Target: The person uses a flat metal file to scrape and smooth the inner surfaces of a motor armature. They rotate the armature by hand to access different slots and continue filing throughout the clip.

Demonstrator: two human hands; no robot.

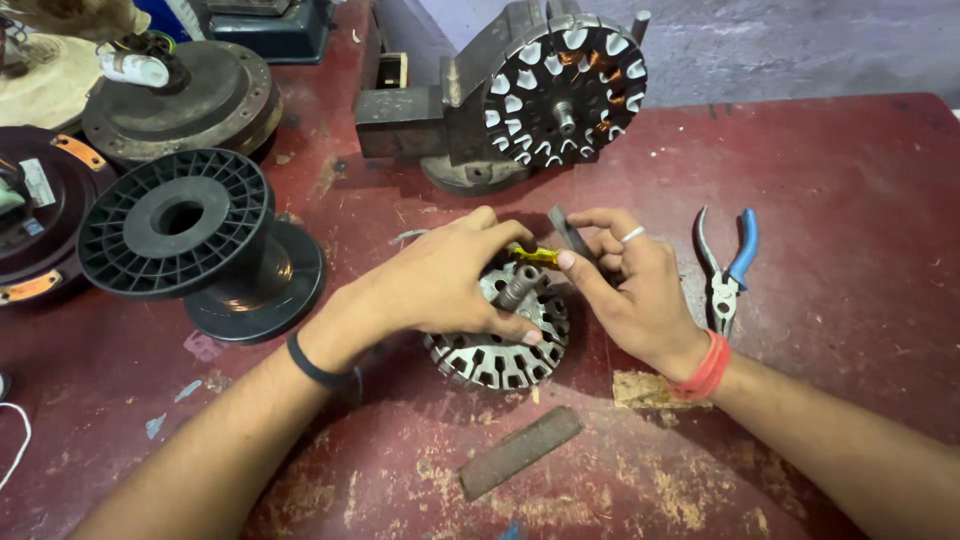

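Note:
A round slotted metal stator core [500, 345] with a short shaft in its middle lies on the worn red table [830, 180]. My left hand [435, 285] rests over its top and grips it, fingertips at a small yellow piece [537, 257] on its far rim. Opposite, my right hand [630, 290], a ring on one finger and a red band at the wrist, pinches a flat grey strip [568, 232] that stands tilted just above that yellow piece. Both hands nearly touch over the core.
A second stator with copper windings [568, 92] is clamped in a grey vise [450, 120] at the back. Blue-handled pliers [730, 270] lie to the right. A black plastic spool [195, 235] stands left, motor housings [180, 95] behind it. A flat dark bar [520, 452] lies near me.

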